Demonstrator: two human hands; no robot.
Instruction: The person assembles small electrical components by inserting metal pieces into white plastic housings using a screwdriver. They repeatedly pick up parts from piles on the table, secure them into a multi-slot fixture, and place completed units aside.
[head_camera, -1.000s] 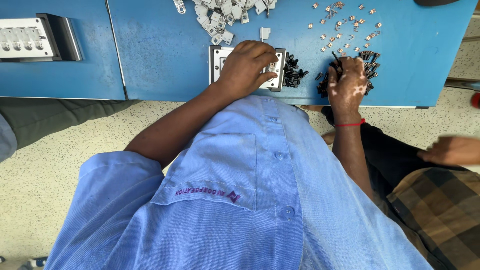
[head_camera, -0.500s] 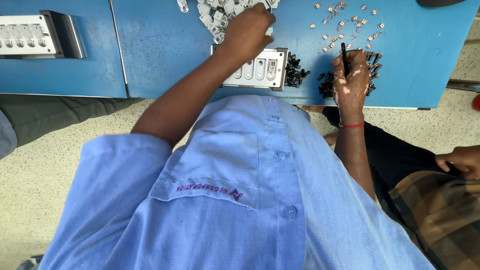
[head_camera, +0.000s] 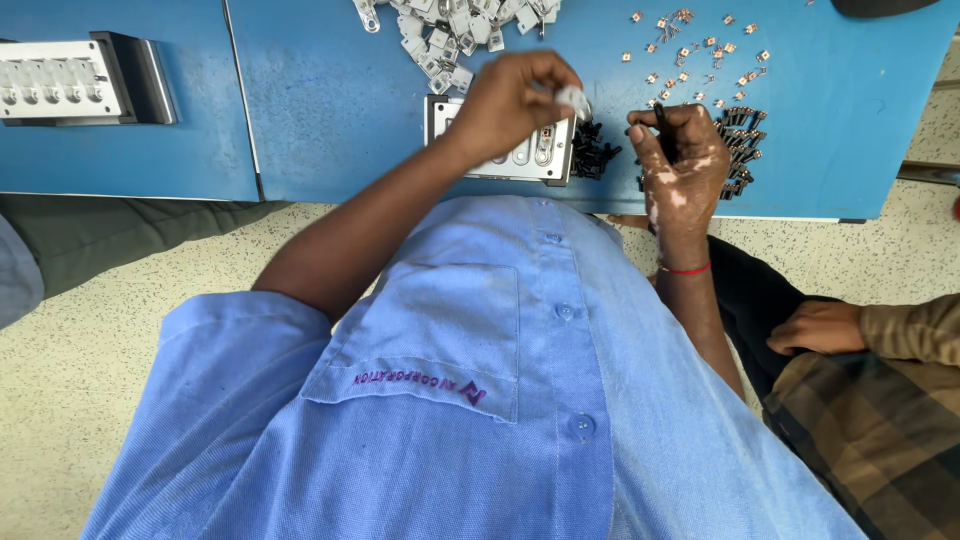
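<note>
My left hand (head_camera: 515, 100) hovers over a metal fixture plate (head_camera: 500, 150) near the table's front edge and pinches a small white plastic part (head_camera: 574, 99) between its fingertips. My right hand (head_camera: 680, 165) rests just right of the plate and grips a thin black pin (head_camera: 661, 122), upright between its fingers. A heap of black pins (head_camera: 742, 135) lies under and to the right of that hand, and a smaller black cluster (head_camera: 592, 155) sits against the plate's right side.
A pile of white plastic parts (head_camera: 455, 30) lies beyond the plate. Small copper-coloured clips (head_camera: 700, 45) are scattered at the far right. A second fixture (head_camera: 75, 85) stands on the blue table (head_camera: 320, 120) at left. Another person's hand (head_camera: 815, 328) rests at lower right.
My left hand left the plate, reached to the white pile, and came back toward the plate with a white part. My right hand raised a black pin and stayed by the heap.
</note>
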